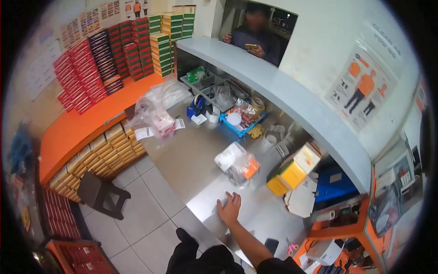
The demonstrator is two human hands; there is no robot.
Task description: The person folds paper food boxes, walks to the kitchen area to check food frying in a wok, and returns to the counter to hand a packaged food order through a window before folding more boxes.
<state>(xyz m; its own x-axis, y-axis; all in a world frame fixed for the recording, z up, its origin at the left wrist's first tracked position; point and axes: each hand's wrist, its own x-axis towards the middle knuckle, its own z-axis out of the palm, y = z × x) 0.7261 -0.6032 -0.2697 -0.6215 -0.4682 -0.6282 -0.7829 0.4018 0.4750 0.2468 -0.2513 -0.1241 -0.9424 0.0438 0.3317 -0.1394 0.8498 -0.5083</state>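
My right hand (230, 210) reaches over the steel counter (175, 157) with its fingers spread and nothing held. I cannot tell whether the fingertips touch the metal. Just beyond them lies a white and orange package (237, 162) in clear plastic. Farther to the right stands a yellow and white box (293, 170), with a white cardboard piece (301, 198) beside it. A dark phone (271, 246) lies close to my right forearm, and pink-handled scissors (291, 246) are a little farther right. My left hand is out of view.
A blue basket (242, 130) of small items, a blue tape dispenser (196, 108) and a plastic-bagged parcel (160, 121) sit along the counter. Behind the raised grey ledge (273, 82), a person (260, 41) holds a phone. A dark stool (104, 194) stands on the floor.
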